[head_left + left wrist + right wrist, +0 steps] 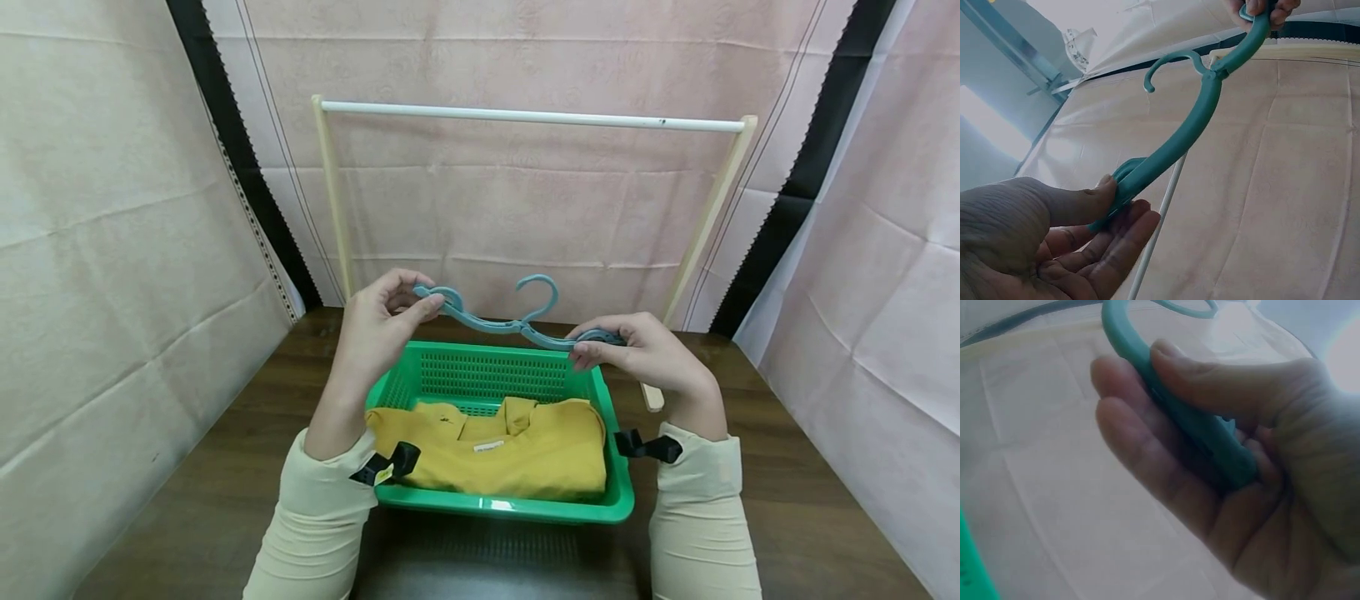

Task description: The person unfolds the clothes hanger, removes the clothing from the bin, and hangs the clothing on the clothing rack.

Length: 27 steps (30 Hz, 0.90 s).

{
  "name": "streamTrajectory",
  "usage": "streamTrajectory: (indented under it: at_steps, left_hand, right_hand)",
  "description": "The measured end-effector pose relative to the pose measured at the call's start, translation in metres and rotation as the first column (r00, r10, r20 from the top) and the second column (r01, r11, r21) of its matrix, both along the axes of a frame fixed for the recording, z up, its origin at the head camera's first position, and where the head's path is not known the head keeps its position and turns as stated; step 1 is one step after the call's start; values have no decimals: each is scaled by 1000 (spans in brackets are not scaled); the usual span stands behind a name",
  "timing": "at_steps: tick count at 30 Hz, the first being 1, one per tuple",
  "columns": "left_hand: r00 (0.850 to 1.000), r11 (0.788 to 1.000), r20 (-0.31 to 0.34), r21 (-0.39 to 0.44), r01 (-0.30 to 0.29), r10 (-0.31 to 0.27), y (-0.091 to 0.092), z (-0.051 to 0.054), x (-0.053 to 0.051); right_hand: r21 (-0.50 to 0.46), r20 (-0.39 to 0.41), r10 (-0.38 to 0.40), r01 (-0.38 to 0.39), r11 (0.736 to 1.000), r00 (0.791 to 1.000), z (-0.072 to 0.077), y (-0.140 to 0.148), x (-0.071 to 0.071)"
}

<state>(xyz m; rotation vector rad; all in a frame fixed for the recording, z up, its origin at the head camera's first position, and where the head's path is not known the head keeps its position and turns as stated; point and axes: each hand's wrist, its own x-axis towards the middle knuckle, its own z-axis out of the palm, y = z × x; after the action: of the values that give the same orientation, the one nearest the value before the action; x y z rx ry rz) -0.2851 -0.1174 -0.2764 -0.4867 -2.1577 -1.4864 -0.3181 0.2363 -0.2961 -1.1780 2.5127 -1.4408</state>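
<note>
Hanger (pixel 520 327): blue-green, slim, curved arms
Hook (pixel 555 293): rounded, pointing up
Left hand (pixel 377 321): pinches one end
Right hand (pixel 651 350): grips the opposite end

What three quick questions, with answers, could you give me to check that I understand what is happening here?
1. Choose one. What do the left hand and the right hand both hold?
A) a wooden spoon
B) a blue hanger
C) a leather belt

2. True or false: the yellow garment lies inside the green basket, not on the hanger.

3. Count in the head view: how many upright posts hold up the white bar?

Key:
1. B
2. True
3. Two, one at each end
</note>
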Motion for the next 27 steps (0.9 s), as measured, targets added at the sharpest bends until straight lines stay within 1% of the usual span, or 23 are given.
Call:
streamTrajectory:
  at_steps: [2, 3, 7, 11, 14, 18, 24, 27]
  left_hand:
    - [999, 996, 18, -79, -45, 47, -3, 0, 0]
    - [998, 993, 25, -109, -50, 54, -5, 0, 0]
    - [998, 976, 48, -216, -29, 40, -8, -1, -2]
    - [997, 958, 67, -287, -3, 23, -8, -1, -3]
    - [996, 946, 83, -324, 4, 24, -7, -1, -2]
    - [995, 933, 95, -360, 2, 35, -4, -3, -1]
    - [996, 927, 82, -374, 13, 19, 0, -3, 1]
    - [996, 927, 92, -374, 13, 23, 0, -2, 3]
  right_hand:
    - [-16, -10, 5, -5, 1000, 1000, 0, 1, 0]
    - [-23, -16, 5, -6, 1000, 1000, 0, 2, 0]
    - [-51, -30, 4, -6, 999, 1000, 0, 4, -1]
    - [-98, -16, 18, -20, 995, 1000, 0, 5, -1]
    - [-126, -23, 24, -26, 992, 999, 1, 4, 0]
    - [-129, -45, 24, -30, 991, 999, 0, 1, 0]
    - [-132, -40, 25, -30, 991, 999, 0, -3, 0]
    - [-122, -49, 21, -27, 992, 999, 1, -4, 1]
